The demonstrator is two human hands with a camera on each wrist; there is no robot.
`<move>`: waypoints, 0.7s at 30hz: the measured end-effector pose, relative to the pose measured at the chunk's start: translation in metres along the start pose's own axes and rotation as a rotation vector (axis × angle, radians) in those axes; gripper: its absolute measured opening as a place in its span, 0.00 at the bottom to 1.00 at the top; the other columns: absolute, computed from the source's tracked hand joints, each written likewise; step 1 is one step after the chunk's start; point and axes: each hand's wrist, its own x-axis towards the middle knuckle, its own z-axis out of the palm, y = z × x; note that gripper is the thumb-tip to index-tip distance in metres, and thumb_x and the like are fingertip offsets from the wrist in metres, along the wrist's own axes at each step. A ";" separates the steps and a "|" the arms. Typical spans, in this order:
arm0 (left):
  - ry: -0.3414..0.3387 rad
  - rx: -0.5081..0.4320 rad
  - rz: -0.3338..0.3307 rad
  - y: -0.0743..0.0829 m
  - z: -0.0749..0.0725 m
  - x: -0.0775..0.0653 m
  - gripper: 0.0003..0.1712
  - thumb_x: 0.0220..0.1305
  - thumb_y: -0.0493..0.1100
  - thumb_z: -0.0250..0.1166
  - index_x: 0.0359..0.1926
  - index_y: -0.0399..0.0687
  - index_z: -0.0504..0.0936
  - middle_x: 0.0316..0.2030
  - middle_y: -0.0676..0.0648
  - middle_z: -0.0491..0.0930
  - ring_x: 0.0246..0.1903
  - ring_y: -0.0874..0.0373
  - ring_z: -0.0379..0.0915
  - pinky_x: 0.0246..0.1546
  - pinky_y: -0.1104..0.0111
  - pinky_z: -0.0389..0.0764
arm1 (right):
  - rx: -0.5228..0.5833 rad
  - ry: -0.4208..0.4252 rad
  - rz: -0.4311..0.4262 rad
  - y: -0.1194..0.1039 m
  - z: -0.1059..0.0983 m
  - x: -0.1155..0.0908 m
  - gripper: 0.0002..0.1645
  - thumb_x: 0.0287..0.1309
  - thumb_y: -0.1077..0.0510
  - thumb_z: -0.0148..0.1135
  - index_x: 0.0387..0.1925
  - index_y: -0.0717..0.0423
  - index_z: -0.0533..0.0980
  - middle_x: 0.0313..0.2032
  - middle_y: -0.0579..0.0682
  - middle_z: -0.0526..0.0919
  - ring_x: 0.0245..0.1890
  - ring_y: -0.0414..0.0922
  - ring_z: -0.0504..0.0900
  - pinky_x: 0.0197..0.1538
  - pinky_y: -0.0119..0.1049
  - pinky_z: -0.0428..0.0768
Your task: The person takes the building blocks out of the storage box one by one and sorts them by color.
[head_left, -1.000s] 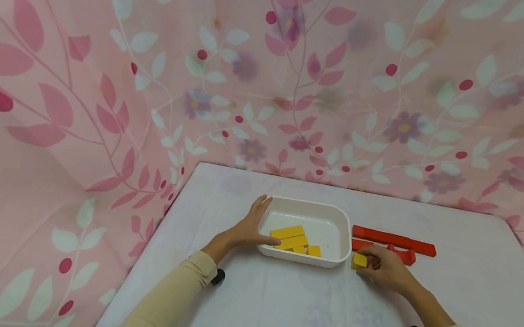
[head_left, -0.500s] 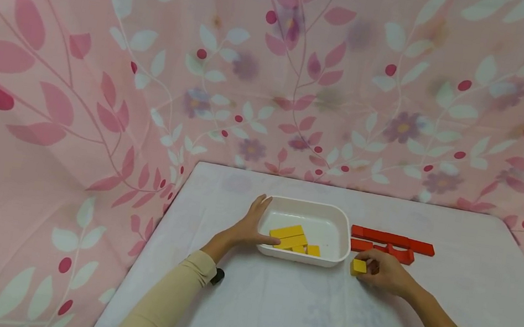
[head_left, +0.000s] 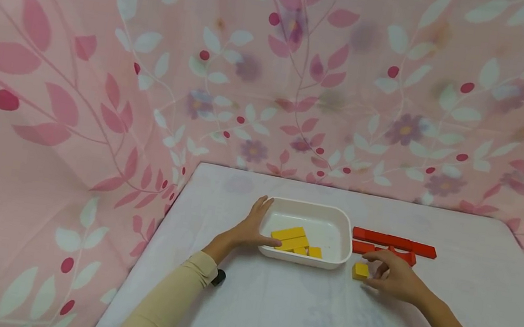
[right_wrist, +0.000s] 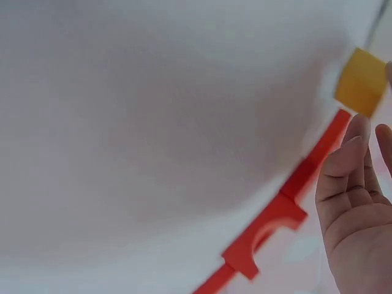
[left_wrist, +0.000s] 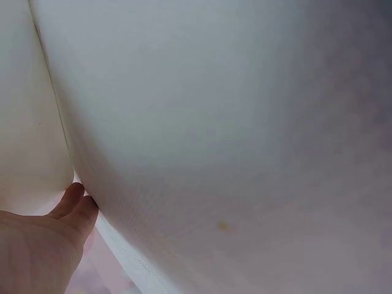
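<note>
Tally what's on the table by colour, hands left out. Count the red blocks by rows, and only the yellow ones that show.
White tray: 1
Yellow blocks: 5, with 4 in the tray and 1 outside it
Red rows: 2, the front one partly hidden by the right hand
Total: 8

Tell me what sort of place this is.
Probably a tabletop workspace, perhaps curtained off: pink floral cloth lines the far and left sides of a white-covered table, and a white tray and red blocks sit on it.
</note>
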 end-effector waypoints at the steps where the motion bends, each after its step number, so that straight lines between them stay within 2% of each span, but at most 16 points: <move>1: 0.001 0.004 0.001 0.000 0.000 0.000 0.71 0.34 0.73 0.69 0.72 0.60 0.37 0.72 0.52 0.30 0.69 0.48 0.42 0.64 0.48 0.60 | -0.014 0.022 -0.017 -0.001 -0.004 -0.001 0.34 0.38 0.46 0.74 0.51 0.45 0.74 0.44 0.48 0.78 0.31 0.42 0.75 0.28 0.28 0.79; 5: 0.007 0.002 0.008 0.000 -0.001 0.001 0.71 0.33 0.73 0.69 0.72 0.59 0.37 0.72 0.52 0.30 0.69 0.48 0.42 0.64 0.47 0.60 | -0.059 0.120 -0.080 -0.007 -0.017 0.000 0.35 0.40 0.42 0.72 0.51 0.48 0.73 0.41 0.50 0.79 0.28 0.39 0.74 0.27 0.27 0.77; 11: 0.001 0.003 0.003 -0.001 0.000 0.001 0.70 0.34 0.72 0.69 0.72 0.60 0.38 0.72 0.50 0.31 0.69 0.48 0.43 0.63 0.47 0.60 | -0.060 0.209 -0.129 -0.028 -0.028 0.011 0.33 0.42 0.43 0.71 0.53 0.44 0.73 0.43 0.46 0.77 0.29 0.38 0.73 0.27 0.28 0.78; 15: 0.001 0.000 0.007 -0.002 0.001 0.001 0.69 0.35 0.70 0.70 0.72 0.60 0.38 0.72 0.50 0.31 0.69 0.49 0.43 0.64 0.48 0.60 | -0.020 0.201 -0.149 -0.046 -0.027 0.021 0.35 0.42 0.43 0.71 0.54 0.42 0.72 0.43 0.43 0.75 0.29 0.39 0.74 0.28 0.28 0.79; 21: -0.004 -0.002 0.019 -0.001 0.000 -0.001 0.70 0.34 0.70 0.71 0.72 0.63 0.36 0.72 0.52 0.29 0.70 0.50 0.41 0.65 0.48 0.58 | 0.031 0.117 -0.184 -0.062 -0.012 0.038 0.33 0.42 0.43 0.71 0.53 0.40 0.72 0.43 0.42 0.76 0.29 0.40 0.74 0.30 0.28 0.80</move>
